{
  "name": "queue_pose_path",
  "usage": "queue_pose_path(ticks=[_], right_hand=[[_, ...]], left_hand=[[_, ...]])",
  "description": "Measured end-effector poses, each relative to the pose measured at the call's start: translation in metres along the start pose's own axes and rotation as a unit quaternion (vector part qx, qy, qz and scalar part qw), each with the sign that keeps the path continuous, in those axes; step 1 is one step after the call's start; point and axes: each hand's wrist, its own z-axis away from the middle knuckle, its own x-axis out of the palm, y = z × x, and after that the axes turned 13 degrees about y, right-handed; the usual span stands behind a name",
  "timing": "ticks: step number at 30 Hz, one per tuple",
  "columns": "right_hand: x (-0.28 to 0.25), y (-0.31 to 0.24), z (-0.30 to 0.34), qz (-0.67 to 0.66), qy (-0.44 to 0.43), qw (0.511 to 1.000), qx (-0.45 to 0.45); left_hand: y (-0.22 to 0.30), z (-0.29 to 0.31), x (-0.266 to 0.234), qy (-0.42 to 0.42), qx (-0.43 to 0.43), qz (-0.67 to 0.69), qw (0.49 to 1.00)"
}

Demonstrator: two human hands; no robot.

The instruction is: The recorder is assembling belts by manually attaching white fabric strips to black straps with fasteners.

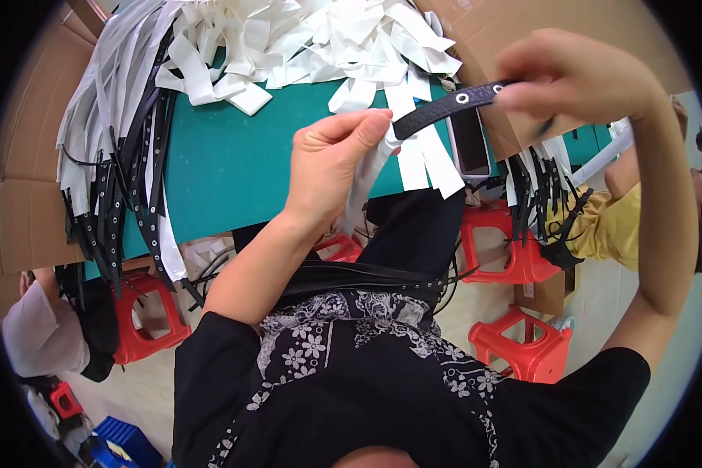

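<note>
A black strap with metal eyelets (444, 106) stretches between my two hands above the green table (234, 164). My left hand (327, 160) is closed in a pinch on a white strip (374, 173) where it meets the strap's left end; the strip hangs down below the fingers. Farther right and higher, my right hand (581, 78) has its fingers closed round the strap's other end. That hand is slightly blurred, and its fingers hide the strap's tip. More black straps (351, 282) lie across my lap.
White strips (288, 43) are heaped at the table's far side. Bundles of eyelet straps (117, 195) hang over its left edge. A phone (469, 144) lies under the held strap, beside a cardboard box (507, 47). Red stools (522, 343) and people, one in yellow clothing (612, 226), are nearby.
</note>
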Motion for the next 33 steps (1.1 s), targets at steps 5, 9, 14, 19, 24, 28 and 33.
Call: queue_pose_path(ticks=[5,9,14,19,24,28,33], right_hand=[[-0.019,0.011,0.005,-0.028,0.066,0.996,-0.047],[0.014,-0.026,-0.013,0.112,0.007,0.989,-0.098],[0.048,-0.038,-0.029,-0.035,-0.002,0.992,-0.125],[0.069,-0.038,-0.042,-0.178,0.002,0.974,-0.14],[-0.021,-0.06,-0.054,-0.162,-0.043,0.962,-0.215],[-0.114,-0.028,-0.128,-0.059,0.17,0.962,-0.205],[-0.196,-0.055,-0.241,0.197,0.369,0.889,-0.188]], left_hand=[[-0.005,0.0,0.001,0.0,0.023,-0.036,0.999],[0.003,0.007,0.023,-0.032,0.049,-0.06,0.997],[-0.006,0.006,0.023,0.024,0.082,0.004,0.996],[-0.001,0.004,0.019,0.05,0.087,0.084,0.991],[0.018,0.021,-0.046,-0.141,-0.004,-0.111,0.984],[0.049,0.051,-0.139,-0.252,-0.151,-0.16,0.942],[0.131,0.09,-0.219,-0.047,-0.104,-0.101,0.988]])
